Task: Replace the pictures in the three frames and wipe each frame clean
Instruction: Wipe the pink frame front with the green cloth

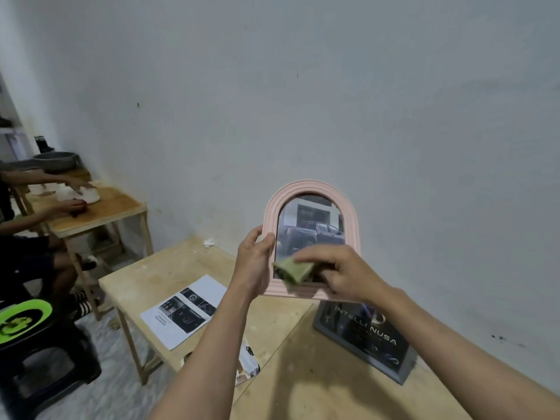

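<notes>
I hold a pink arched picture frame (312, 189) upright above the wooden table (303, 374); it shows a picture of a dark vehicle in front of a building. My left hand (253, 265) grips the frame's left edge. My right hand (339, 271) presses a folded green cloth (292, 269) against the lower part of the glass. A grey rectangular frame (403, 368) with a dark "INTELLI NUSA" picture stands on the table against the wall, below the pink frame. A loose printed picture (250, 362) lies on the table, partly hidden by my left forearm.
A printed sheet (185, 310) with dark photos lies on the table's left part. A small white crumpled scrap (208, 243) sits at the far corner. At the left, another person's hands work at a second wooden table (100, 213). A black stool (45, 359) stands at the lower left.
</notes>
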`<state>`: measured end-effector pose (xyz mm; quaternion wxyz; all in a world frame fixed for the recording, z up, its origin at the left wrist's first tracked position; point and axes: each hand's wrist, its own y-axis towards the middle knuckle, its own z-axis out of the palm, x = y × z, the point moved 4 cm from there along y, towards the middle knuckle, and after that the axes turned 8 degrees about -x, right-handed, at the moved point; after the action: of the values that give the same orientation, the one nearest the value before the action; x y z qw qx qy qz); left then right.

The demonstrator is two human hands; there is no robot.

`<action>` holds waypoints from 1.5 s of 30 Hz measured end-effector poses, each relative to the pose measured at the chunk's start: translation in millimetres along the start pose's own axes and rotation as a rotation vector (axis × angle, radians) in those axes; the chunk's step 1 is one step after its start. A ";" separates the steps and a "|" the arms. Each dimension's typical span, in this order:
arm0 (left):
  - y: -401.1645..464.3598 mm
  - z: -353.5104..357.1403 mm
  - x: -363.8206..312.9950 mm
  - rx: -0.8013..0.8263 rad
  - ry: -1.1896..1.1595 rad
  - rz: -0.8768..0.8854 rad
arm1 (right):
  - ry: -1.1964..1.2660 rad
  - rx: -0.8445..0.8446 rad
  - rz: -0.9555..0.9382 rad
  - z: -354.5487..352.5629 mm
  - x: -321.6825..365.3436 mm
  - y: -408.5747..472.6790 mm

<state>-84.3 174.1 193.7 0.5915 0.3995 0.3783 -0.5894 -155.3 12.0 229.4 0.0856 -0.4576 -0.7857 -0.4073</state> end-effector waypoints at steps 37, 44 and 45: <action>-17.7 27.5 -26.4 0.043 0.028 0.201 | -0.279 -0.229 -0.158 -38.7 2.9 20.4; -16.9 11.8 -22.6 -0.024 0.045 0.167 | -0.034 0.012 0.073 -20.6 9.1 -21.4; -16.2 10.7 -19.4 -0.029 0.048 0.164 | -0.020 -0.045 0.078 -31.3 13.0 -15.6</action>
<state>-101.1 172.2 215.3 0.6345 0.4345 0.3669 -0.5235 -182.4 -5.9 247.6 0.0835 -0.4938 -0.7586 -0.4167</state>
